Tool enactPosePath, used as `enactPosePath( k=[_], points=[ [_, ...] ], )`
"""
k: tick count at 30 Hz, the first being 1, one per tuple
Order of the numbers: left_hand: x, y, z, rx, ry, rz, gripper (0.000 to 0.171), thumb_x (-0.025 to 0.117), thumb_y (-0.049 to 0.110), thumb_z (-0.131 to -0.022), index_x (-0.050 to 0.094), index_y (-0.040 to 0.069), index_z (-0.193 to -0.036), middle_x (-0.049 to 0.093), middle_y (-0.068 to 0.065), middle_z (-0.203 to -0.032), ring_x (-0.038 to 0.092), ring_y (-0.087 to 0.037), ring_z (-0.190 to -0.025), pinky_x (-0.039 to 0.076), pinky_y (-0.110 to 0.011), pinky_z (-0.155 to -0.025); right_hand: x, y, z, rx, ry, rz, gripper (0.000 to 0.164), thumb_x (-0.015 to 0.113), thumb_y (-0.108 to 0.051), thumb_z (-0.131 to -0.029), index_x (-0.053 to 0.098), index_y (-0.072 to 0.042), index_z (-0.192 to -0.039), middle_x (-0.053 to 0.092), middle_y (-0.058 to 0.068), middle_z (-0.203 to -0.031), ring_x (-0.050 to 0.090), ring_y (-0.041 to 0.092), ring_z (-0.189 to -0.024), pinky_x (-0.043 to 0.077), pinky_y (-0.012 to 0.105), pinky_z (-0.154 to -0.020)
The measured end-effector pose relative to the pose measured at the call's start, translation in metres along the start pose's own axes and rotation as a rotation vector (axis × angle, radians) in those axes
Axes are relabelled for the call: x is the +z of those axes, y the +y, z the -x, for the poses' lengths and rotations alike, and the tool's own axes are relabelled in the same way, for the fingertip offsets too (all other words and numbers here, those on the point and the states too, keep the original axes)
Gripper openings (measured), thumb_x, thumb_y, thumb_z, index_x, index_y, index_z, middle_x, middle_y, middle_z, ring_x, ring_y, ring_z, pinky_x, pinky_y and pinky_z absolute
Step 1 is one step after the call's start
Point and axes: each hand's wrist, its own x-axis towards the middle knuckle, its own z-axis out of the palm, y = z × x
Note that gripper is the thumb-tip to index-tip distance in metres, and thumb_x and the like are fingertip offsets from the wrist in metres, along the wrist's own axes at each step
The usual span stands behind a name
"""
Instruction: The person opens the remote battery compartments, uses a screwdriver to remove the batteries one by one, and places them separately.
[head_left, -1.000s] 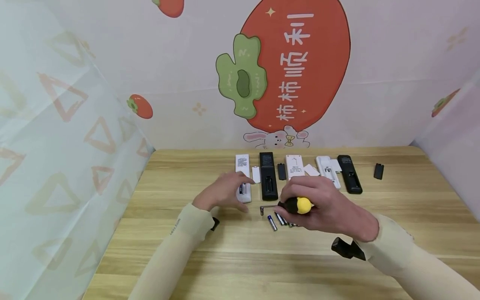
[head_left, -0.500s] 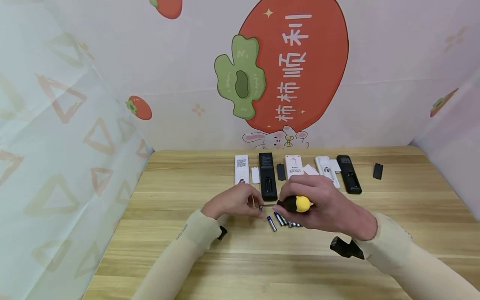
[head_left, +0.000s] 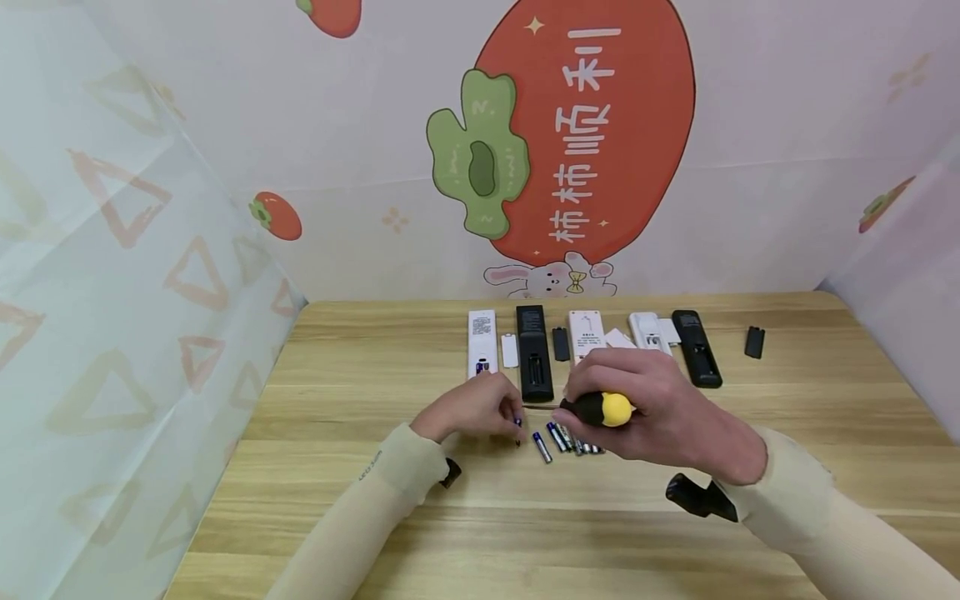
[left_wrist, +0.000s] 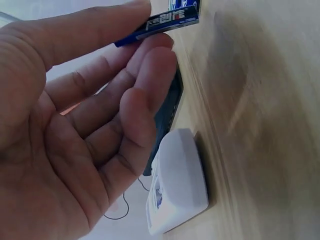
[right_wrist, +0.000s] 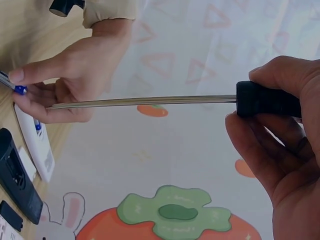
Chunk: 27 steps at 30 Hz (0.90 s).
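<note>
My left hand [head_left: 480,406] pinches a blue-and-silver battery [left_wrist: 162,25] between thumb and fingertips, low over the table. My right hand [head_left: 648,404] grips a screwdriver [head_left: 592,409] with a black handle and yellow end. Its long metal shaft [right_wrist: 150,101] points left, the tip overlapping my left fingers in the right wrist view. Behind my left hand lies a white remote [head_left: 482,332], its battery bay uncovered with blue battery ends showing. A black remote [head_left: 531,329] beside it has its bay uncovered. One loose battery [head_left: 542,447] lies near my left fingertips.
Several batteries [head_left: 558,437] lie in a row below my right hand. Farther back are a white remote with printed text [head_left: 587,329], another white remote [head_left: 649,332] and a black remote [head_left: 697,348]. Loose covers lie among them, with a black cover [head_left: 755,342] at far right.
My left hand has moved from the white remote to the screwdriver's tip, where a battery hung, taken that battery and drawn it slightly nearer. My right hand has stayed almost still.
</note>
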Motion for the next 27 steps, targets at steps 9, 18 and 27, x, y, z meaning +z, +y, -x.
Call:
enactPosePath(
  k=[9, 18, 27],
  points=[
    [0.011, 0.003, -0.001, -0.17, 0.023, 0.087, 0.016, 0.085, 0.015, -0.084, 0.075, 0.014, -0.072, 0.069, 0.003, -0.064, 0.062, -0.013, -0.053, 0.05, -0.024, -0.052, -0.008, 0.0, 0.002, -0.004, 0.025, 0.051, 0.023, 0.067, -0.032, -0.097, 0.065, -0.012, -0.088, 0.066, -0.007, -0.084, 0.063, 0.006, -0.072, 0.054, 0.02, -0.067],
    [0.017, 0.01, -0.002, -0.318, -0.011, 0.035, 0.031, 0.082, 0.027, -0.088, 0.074, 0.011, -0.063, 0.067, -0.003, -0.056, 0.055, -0.012, -0.047, 0.041, -0.023, -0.048, -0.009, 0.005, 0.008, 0.023, 0.014, 0.066, 0.021, 0.068, -0.032, -0.097, 0.066, -0.012, -0.089, 0.067, -0.008, -0.085, 0.065, 0.006, -0.074, 0.056, 0.022, -0.07],
    [0.021, 0.009, -0.003, -0.349, -0.022, -0.008, 0.037, 0.08, 0.03, -0.09, 0.073, 0.009, -0.06, 0.066, -0.004, -0.053, 0.056, -0.015, -0.045, 0.041, -0.024, -0.046, -0.007, 0.005, 0.012, 0.061, 0.004, 0.074, 0.025, 0.065, -0.037, -0.098, 0.066, -0.014, -0.089, 0.067, -0.008, -0.086, 0.066, 0.007, -0.074, 0.057, 0.021, -0.071]
  ],
)
